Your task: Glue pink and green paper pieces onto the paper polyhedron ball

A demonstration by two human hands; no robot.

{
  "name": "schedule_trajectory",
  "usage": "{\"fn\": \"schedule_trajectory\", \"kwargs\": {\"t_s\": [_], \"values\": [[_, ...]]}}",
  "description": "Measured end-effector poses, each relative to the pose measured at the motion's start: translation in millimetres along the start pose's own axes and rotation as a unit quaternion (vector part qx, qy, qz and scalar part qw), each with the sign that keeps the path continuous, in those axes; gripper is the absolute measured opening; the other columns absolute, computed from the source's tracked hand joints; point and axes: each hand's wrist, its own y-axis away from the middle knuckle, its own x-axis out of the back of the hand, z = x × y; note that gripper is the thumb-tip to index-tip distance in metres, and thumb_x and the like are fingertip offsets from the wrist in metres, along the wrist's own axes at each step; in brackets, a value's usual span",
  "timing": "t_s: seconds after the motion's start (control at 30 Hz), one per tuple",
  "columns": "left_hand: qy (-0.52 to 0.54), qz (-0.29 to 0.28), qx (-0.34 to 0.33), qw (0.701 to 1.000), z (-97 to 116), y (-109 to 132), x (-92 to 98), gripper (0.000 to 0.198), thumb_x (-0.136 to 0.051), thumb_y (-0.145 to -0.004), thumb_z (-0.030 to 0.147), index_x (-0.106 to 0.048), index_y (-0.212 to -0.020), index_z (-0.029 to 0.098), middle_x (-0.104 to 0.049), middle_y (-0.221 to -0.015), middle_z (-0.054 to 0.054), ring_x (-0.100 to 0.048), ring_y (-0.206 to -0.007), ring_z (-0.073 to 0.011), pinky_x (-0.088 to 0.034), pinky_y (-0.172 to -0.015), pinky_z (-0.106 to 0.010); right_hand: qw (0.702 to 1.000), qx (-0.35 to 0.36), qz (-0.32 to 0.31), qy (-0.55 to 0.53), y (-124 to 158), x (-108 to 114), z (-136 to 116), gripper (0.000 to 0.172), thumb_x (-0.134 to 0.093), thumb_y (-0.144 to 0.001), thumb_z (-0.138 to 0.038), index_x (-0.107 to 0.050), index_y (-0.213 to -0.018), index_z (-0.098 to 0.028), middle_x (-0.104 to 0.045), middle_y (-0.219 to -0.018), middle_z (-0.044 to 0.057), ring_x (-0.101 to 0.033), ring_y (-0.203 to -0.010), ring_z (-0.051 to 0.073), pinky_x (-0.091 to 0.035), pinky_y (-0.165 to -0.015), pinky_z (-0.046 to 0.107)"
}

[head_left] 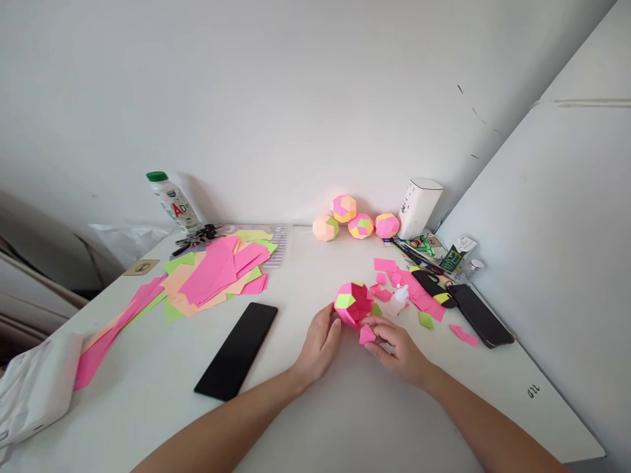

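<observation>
A half-built paper ball (353, 303) of pink and green facets rests on the white table (345, 407), its open side turned to the right. My left hand (320, 341) cups its left side, fingers curled against it. My right hand (397, 347) pinches a small pink folded paper piece (367, 335) just below and right of the ball. A small white glue bottle (399, 299) lies just right of the ball among loose pink pieces (389, 276).
Several finished paper balls (355, 220) sit at the back by a white box (419, 207). A heap of pink, orange and green paper (217, 272), keys and a bottle (172, 203) are at the left. A black slab (237, 349) and a phone (480, 315) lie flat.
</observation>
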Motion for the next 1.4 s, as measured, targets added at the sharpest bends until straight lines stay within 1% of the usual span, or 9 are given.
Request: {"fn": "schedule_trajectory", "kwargs": {"t_s": [0.1, 0.2, 0.47, 0.57, 0.63, 0.73, 0.87, 1.23, 1.4], "values": [[0.061, -0.016, -0.009, 0.998, 2.0, -1.7, 2.5, 0.046, -0.034, -0.094, 0.043, -0.040, -0.134, 0.021, -0.048, -0.138, -0.011, -0.043, -0.128, -0.0240, -0.032, -0.108, -0.042, 1.000, -0.025, -0.006, -0.017, 1.5, -2.9, -2.5, 0.015, -0.054, -0.089, -0.028, -0.062, -0.083, -0.017, -0.057, -0.125, 0.015, -0.061, -0.101, 0.021, -0.053, -0.072, 0.028], [0.079, -0.020, -0.007, 0.997, 1.0, -2.3, 2.5, 0.045, -0.037, -0.094, 0.043, -0.044, -0.132, 0.021, -0.049, -0.136, -0.011, -0.044, -0.127, -0.0245, -0.032, -0.108, -0.042, 0.999, -0.026, 0.007, -0.018, 0.8, -6.3, -1.3, 0.015, -0.055, -0.088, -0.027, -0.059, -0.077, -0.018, -0.055, -0.128, 0.015, -0.064, -0.087, 0.019, -0.053, -0.068, 0.029], [0.086, -0.022, -0.037, 0.995, 1.2, -0.4, -0.6, 0.036, -0.041, -0.092, 0.044, -0.056, -0.113, 0.019, -0.056, -0.119, -0.011, -0.050, -0.114, -0.0234, -0.037, -0.101, -0.041, 0.998, 0.019, 0.056, 0.017, -3.3, -15.3, 4.7, 0.011, -0.054, -0.088, -0.024, -0.062, -0.083, -0.018, -0.062, -0.099, 0.010, -0.061, -0.084, 0.020, -0.052, -0.068, 0.030], [0.161, 0.010, 0.020, 0.987, 2.8, -1.5, -1.3, 0.039, -0.046, -0.089, 0.047, -0.050, -0.116, 0.019, -0.053, -0.123, -0.011, -0.048, -0.116, -0.0230, -0.036, -0.101, -0.040, 0.998, 0.018, 0.062, -0.006, -2.5, -12.9, -1.2, 0.012, -0.054, -0.088, -0.025, -0.063, -0.084, -0.018, -0.063, -0.097, 0.010, -0.061, -0.086, 0.020, -0.052, -0.072, 0.030], [0.267, -0.012, 0.069, 0.961, 4.7, -3.2, -1.1, 0.043, -0.045, -0.089, 0.050, -0.045, -0.121, 0.021, -0.055, -0.121, -0.010, -0.052, -0.110, -0.0219, -0.039, -0.097, -0.039, 0.998, 0.032, 0.043, -0.039, -1.1, -11.2, -8.9, 0.013, -0.053, -0.089, -0.025, -0.064, -0.087, -0.018, -0.063, -0.095, 0.010, -0.061, -0.089, 0.020, -0.052, -0.076, 0.031], [0.427, -0.130, 0.100, 0.889, 8.0, -5.2, -0.2, 0.052, -0.032, -0.090, 0.060, -0.050, -0.116, 0.019, -0.062, -0.104, -0.010, -0.059, -0.089, -0.0199, -0.046, -0.081, -0.036, 0.994, 0.071, 0.001, -0.084, 1.8, -11.3, -20.9, 0.015, -0.052, -0.090, -0.023, -0.065, -0.091, -0.017, -0.064, -0.094, 0.010, -0.061, -0.093, 0.020, -0.051, -0.081, 0.032], [0.492, -0.221, 0.133, 0.832, 9.8, -3.8, 1.1, 0.056, -0.033, -0.087, 0.064, -0.059, -0.096, 0.015, -0.061, -0.075, -0.005, -0.054, -0.060, -0.0134, -0.044, -0.065, -0.029, 0.991, 0.084, -0.023, -0.100, 5.7, -14.7, -28.4, 0.014, -0.054, -0.089, -0.023, -0.066, -0.091, -0.017, -0.066, -0.094, 0.011, -0.062, -0.087, 0.020, -0.053, -0.079, 0.033], [0.467, -0.205, 0.107, 0.853, 4.8, -7.9, 3.3, 0.050, -0.057, -0.080, 0.054, -0.052, -0.117, 0.020, -0.065, -0.098, -0.010, -0.062, -0.085, -0.0233, -0.047, -0.072, -0.034, 0.967, -0.045, 0.024, -0.250, 15.4, -9.4, -20.1, 0.008, -0.059, -0.087, -0.023, -0.065, -0.086, -0.018, -0.062, -0.088, 0.006, -0.057, -0.058, 0.011, -0.053, -0.053, 0.027], [0.474, -0.211, 0.118, 0.847, -0.9, -7.8, 2.2, 0.058, -0.060, -0.078, 0.057, -0.049, -0.122, 0.020, -0.062, -0.110, -0.012, -0.060, -0.096, -0.0243, -0.047, -0.077, -0.034, 0.927, -0.094, 0.023, -0.361, 13.6, -7.0, -15.4, 0.007, -0.063, -0.084, -0.025, -0.064, -0.086, -0.019, -0.050, -0.081, 0.000, -0.051, -0.051, 0.007, -0.048, -0.047, 0.025]]}}
